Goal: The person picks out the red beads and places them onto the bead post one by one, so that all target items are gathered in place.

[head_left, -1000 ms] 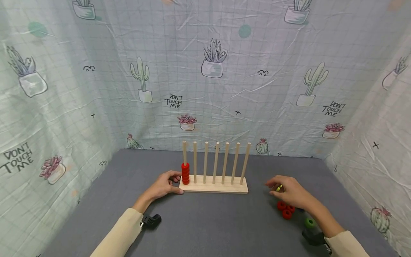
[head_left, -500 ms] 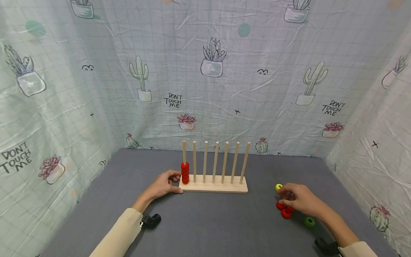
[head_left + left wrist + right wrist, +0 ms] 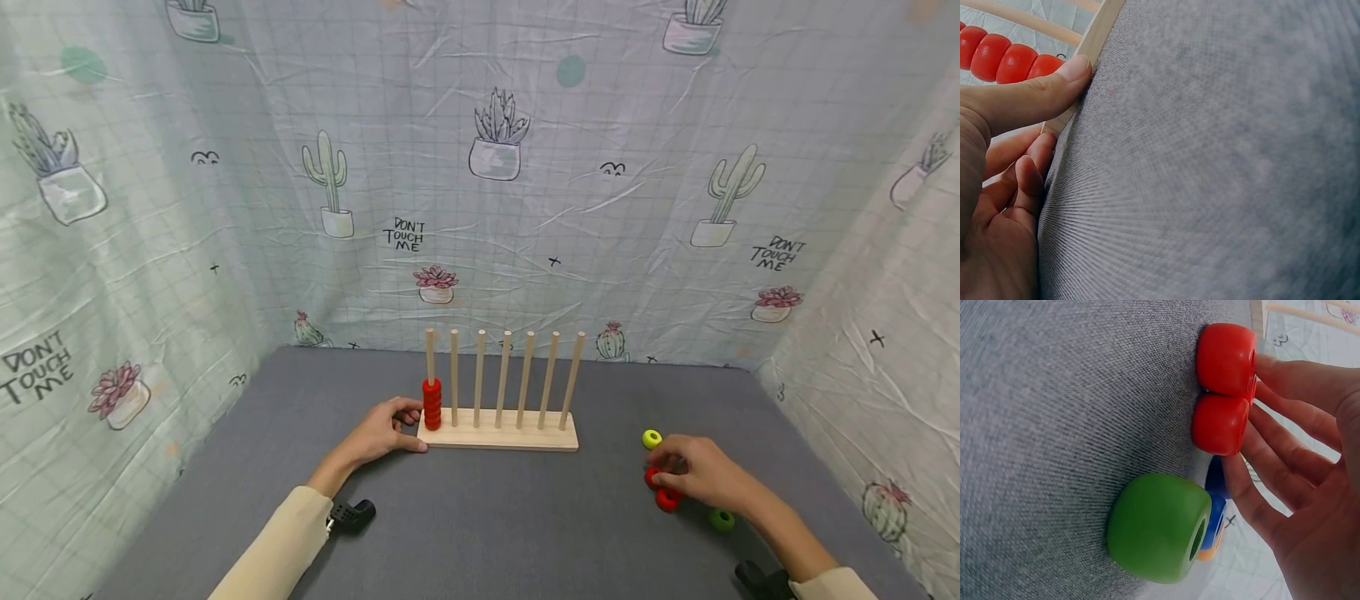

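Observation:
My left hand (image 3: pixel 378 433) holds the left end of a wooden abacus stand (image 3: pixel 487 440), thumb against its front edge and fingers at the end. Several red beads (image 3: pixel 432 404) are stacked on the leftmost peg. In the head view my right hand (image 3: pixel 701 475) is over loose red beads (image 3: pixel 667 500) lying on the grey cloth. From the right wrist, its thumb and fingers look spread around the red beads (image 3: pixel 1225 359), partly behind them; whether they touch is unclear. A yellow bead (image 3: pixel 652 439) lies just beyond the fingertips.
A green bead (image 3: pixel 722 521) lies below the right wrist. Behind it, the right wrist view shows a blue bead (image 3: pixel 1215 519), a dark blue one (image 3: pixel 1216 478) and a bit of orange (image 3: pixel 1213 549). A printed cactus curtain (image 3: pixel 555 208) surrounds the table.
My right hand has moved right and toward me, from in front of the yellow bead to the red beads, uncovering the yellow one. The left hand keeps its hold on the stand.

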A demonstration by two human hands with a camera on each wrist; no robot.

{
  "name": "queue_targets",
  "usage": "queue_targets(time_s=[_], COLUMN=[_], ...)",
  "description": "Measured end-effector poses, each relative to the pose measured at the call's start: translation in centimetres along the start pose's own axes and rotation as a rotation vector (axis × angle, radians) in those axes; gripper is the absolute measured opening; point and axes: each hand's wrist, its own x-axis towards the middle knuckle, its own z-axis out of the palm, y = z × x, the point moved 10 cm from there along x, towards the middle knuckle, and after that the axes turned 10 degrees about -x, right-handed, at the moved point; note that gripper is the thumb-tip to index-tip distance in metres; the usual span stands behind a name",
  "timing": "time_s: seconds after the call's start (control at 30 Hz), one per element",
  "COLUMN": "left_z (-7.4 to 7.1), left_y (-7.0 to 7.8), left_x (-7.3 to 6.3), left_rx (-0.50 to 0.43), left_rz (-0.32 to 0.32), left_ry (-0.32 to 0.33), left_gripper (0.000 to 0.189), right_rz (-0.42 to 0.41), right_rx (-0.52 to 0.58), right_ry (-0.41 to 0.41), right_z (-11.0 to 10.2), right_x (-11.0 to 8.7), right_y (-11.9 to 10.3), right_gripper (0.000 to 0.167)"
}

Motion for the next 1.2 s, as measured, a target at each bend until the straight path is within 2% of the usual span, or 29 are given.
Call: queue_targets(time_s=[0.27, 0.53, 0.8, 1.2], left_z=[0.16, 0.1, 0.08, 0.04], left_y=[0.03, 0.24, 0.28, 0.24], left_x=[-0.09, -0.18, -0.14, -0.2], left_rx=[0.002, 0.002, -0.012, -0.011], left_rz=[0.007, 0.016, 0.035, 0.022], left_ry=[-0.003, 0.001, 0.005, 0.008], left_gripper=[0.073, 0.072, 0.072, 0.072], right_rz=[0.034, 0.031, 0.067, 0.029], right_rx=[0.02, 0.005, 0.026, -0.035], right_ry=[-0.034, -0.036, -0.06, -0.032], right_z=[0.52, 0.67, 0.87, -0.05], right_x=[0.07, 0.11, 0.08, 0.49], right_y=[0.4, 0.45, 0.8, -0.05], right_gripper=[0.029, 0.026, 0.029, 0.027])
